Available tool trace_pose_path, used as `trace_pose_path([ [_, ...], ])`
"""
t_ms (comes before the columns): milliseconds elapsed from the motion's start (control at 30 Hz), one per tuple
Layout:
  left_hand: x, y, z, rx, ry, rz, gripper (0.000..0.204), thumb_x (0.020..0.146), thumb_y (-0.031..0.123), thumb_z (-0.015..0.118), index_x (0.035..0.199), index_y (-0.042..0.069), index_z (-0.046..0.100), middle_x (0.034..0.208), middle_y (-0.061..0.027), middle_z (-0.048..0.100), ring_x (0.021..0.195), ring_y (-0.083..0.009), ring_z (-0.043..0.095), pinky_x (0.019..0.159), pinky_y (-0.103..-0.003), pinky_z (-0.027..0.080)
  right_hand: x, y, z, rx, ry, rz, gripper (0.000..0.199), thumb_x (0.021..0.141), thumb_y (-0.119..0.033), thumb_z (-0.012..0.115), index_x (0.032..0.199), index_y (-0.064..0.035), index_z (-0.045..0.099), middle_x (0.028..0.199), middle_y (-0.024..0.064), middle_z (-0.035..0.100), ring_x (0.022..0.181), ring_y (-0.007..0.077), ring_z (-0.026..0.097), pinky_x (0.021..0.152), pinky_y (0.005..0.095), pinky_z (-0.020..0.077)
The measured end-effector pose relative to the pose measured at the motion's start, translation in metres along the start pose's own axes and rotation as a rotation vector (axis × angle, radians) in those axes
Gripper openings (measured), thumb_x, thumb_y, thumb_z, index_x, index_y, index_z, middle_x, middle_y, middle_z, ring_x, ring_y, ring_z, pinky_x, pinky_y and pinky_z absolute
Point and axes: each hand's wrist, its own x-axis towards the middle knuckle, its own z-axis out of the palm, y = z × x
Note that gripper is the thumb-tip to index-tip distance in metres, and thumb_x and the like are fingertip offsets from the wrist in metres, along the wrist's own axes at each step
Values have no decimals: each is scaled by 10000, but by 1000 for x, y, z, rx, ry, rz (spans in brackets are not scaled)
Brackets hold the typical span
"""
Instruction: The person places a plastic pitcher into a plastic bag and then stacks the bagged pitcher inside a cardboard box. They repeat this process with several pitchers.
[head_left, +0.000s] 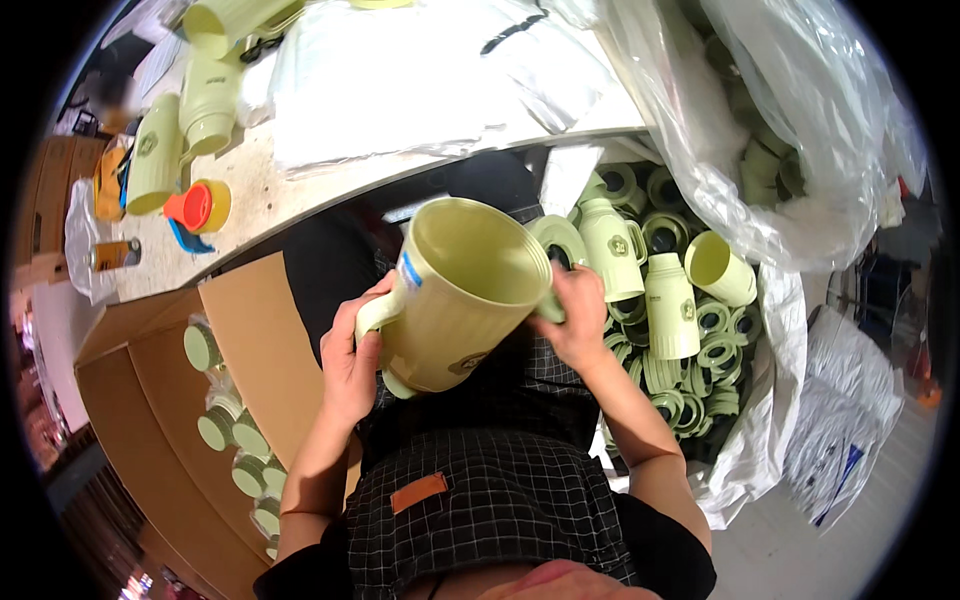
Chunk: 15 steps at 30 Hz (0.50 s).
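Note:
My left hand (350, 368) grips the handle of a large pale green thermos jug shell (440, 325). The shell is tilted above my lap, its wide round mouth facing up with nothing visible inside. It has a small blue sticker by the handle and a dark round emblem low on its side. My right hand (580, 318) is beside the shell's right side, fingers curled at a pale green piece (550, 307). Whether that piece is a loose part or the shell's spout, I cannot tell.
At right, a large white sack (780, 370) holds green jug parts, with a small jug (610, 245) and a bottle-shaped shell (671, 310) on top. A cardboard box (150, 430) with green-topped pieces stands at left. Ahead, a worktable (275, 190) carries plastic sheeting, jugs and orange tape (207, 207).

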Motion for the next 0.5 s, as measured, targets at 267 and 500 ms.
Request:
trace_pose_path([
  [267,-3,8,-3,-113,-136,2,316,946,17,504,1254,-41,548,1430,-241,536,1247,-311,600,1030,-367,457,112,-67,-65,419,-191,-337,625,814,-496,748,1247,-48,688,834,40,500,765,216,502,685,359,425],
  [500,-4,-6,-6,-153,-169,61,316,1007,145,512,1270,-25,547,1433,-236,535,1247,-265,586,1034,-363,452,81,-61,-59,435,-209,-259,644,846,-543,699,1252,-42,685,832,43,502,744,212,489,667,338,415],
])
